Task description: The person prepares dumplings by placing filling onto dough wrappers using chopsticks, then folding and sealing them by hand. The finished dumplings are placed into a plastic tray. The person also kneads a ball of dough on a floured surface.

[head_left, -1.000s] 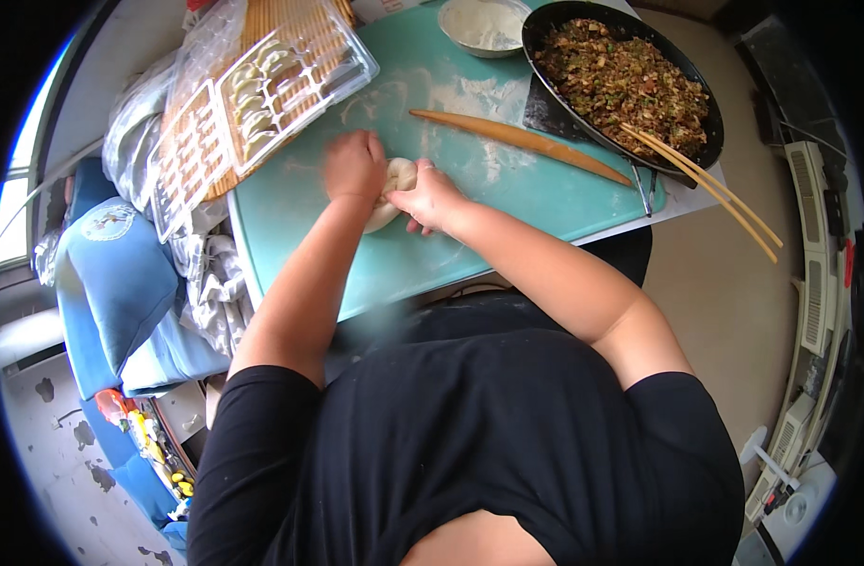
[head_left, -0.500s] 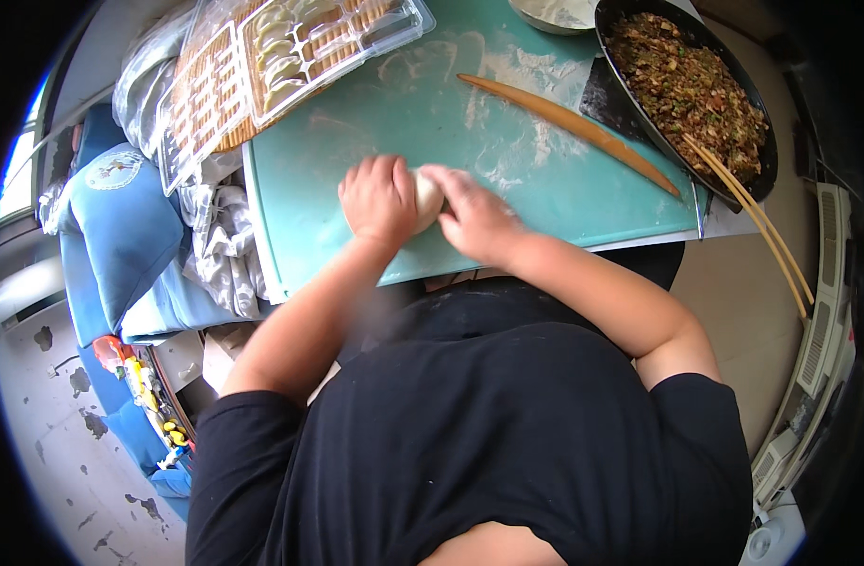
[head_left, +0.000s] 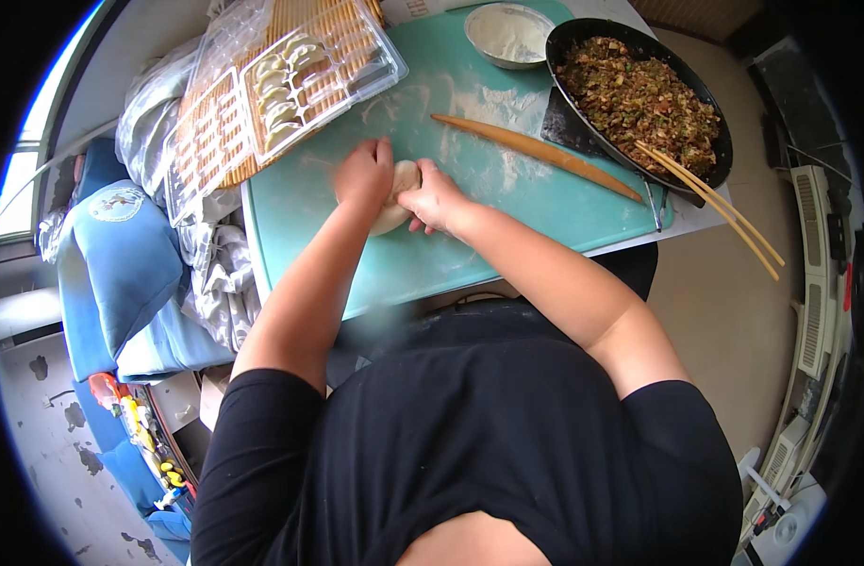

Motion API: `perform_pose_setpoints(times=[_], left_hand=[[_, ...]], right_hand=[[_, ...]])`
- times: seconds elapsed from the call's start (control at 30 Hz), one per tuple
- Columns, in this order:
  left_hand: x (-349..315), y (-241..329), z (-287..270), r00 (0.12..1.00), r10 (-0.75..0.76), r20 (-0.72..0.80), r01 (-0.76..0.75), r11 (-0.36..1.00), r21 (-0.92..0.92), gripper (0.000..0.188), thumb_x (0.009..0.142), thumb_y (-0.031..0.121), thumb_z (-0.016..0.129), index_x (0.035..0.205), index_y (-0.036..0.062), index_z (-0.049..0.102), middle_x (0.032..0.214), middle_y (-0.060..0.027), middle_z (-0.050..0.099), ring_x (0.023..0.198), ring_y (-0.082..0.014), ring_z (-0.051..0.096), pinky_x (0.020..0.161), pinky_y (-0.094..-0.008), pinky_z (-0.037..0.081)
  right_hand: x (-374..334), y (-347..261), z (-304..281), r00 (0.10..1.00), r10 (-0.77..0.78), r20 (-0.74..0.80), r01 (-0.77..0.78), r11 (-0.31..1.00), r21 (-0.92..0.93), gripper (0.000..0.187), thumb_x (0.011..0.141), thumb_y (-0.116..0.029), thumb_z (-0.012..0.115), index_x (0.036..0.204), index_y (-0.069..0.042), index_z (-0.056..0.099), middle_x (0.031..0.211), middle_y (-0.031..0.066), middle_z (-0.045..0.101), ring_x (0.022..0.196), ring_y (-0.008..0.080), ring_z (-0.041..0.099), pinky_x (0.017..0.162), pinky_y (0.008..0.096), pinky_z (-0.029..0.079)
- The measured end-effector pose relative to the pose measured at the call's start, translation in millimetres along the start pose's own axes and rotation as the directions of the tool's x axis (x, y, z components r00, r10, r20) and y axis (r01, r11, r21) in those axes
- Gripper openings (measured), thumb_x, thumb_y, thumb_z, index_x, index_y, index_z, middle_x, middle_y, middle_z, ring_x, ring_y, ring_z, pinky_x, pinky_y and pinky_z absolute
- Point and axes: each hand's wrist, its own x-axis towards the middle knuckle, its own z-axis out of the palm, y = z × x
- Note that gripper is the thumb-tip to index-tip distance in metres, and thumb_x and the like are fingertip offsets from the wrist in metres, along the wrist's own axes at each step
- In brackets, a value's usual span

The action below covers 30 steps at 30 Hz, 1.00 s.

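A lump of pale dough (head_left: 390, 213) rests on the green mat (head_left: 309, 222), squeezed between my two hands. My left hand (head_left: 364, 174) is closed and presses on the dough's left side, its fingertips partly hidden. From the right, my right hand (head_left: 435, 196) grips the dough, thumb on top and fingers curled at its side. Beyond my hands lies a tapered wooden rolling pin (head_left: 536, 156), slanting across flour on the mat.
At the back left, a clear plastic tray (head_left: 387, 68) holds several dumplings (head_left: 279, 90). A bowl of flour (head_left: 514, 36) stands at the back. Right of it, a black pan (head_left: 724, 141) holds chopped filling (head_left: 639, 99), with wooden chopsticks (head_left: 720, 209) across its rim.
My left hand has turned from lying over the dough to a more closed shape. The right hand has shifted to a thumb-and-finger grip, and the dough looks more stretched. The whole view has shifted.
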Motion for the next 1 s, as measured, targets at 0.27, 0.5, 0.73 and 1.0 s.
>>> perform_pose_setpoints(times=[0.27, 0.5, 0.73, 1.0], left_hand=[[-109, -38, -20, 0.961, 0.196, -0.197, -0.237, 0.948, -0.211, 0.026, 0.087, 0.025, 0.044, 0.082, 0.0029, 0.057, 0.080, -0.0137, 0.057, 0.078, -0.0348, 0.054, 0.073, -0.0414, 0.043], [-93, -53, 0, 0.885, 0.359, -0.296, -0.337, 0.933, 0.124, 0.021, 0.087, 0.025, 0.043, 0.089, 0.0116, 0.060, 0.087, -0.0095, 0.059, 0.084, -0.0309, 0.054, 0.074, -0.0417, 0.040], [-41, -42, 0, 0.960, 0.182, -0.213, -0.163, 0.981, 0.105, 0.025, 0.087, 0.028, 0.045, 0.081, 0.0110, 0.062, 0.074, -0.0131, 0.062, 0.071, -0.0346, 0.058, 0.067, -0.0434, 0.045], [-39, -46, 3, 0.939, 0.139, -0.315, -0.140, 0.990, 0.021, 0.028, 0.084, 0.030, 0.046, 0.073, 0.0109, 0.063, 0.071, -0.0143, 0.062, 0.067, -0.0354, 0.059, 0.061, -0.0444, 0.047]], right_hand=[[-50, 28, 47, 0.687, -0.720, 0.098, 0.656, 0.556, -0.510, 0.030, 0.080, -0.011, 0.050, 0.108, -0.007, 0.040, 0.093, 0.0185, 0.055, 0.080, 0.0383, 0.056, 0.066, 0.0462, 0.046], [-37, 40, -2, 0.643, -0.740, 0.198, 0.694, 0.453, -0.560, 0.037, 0.080, -0.014, 0.056, 0.116, -0.006, 0.050, 0.111, 0.0138, 0.055, 0.097, 0.0323, 0.055, 0.081, 0.0403, 0.047], [37, 32, -43, 0.616, -0.756, 0.221, 0.486, 0.145, -0.862, 0.033, 0.081, -0.010, 0.047, 0.113, -0.009, 0.058, 0.130, 0.0070, 0.047, 0.123, 0.0296, 0.038, 0.103, 0.0422, 0.029], [0, 43, -60, 0.688, -0.644, 0.334, 0.420, -0.022, -0.907, 0.036, 0.079, -0.009, 0.048, 0.113, -0.015, 0.061, 0.137, 0.0045, 0.040, 0.129, 0.0280, 0.031, 0.107, 0.0456, 0.023]])
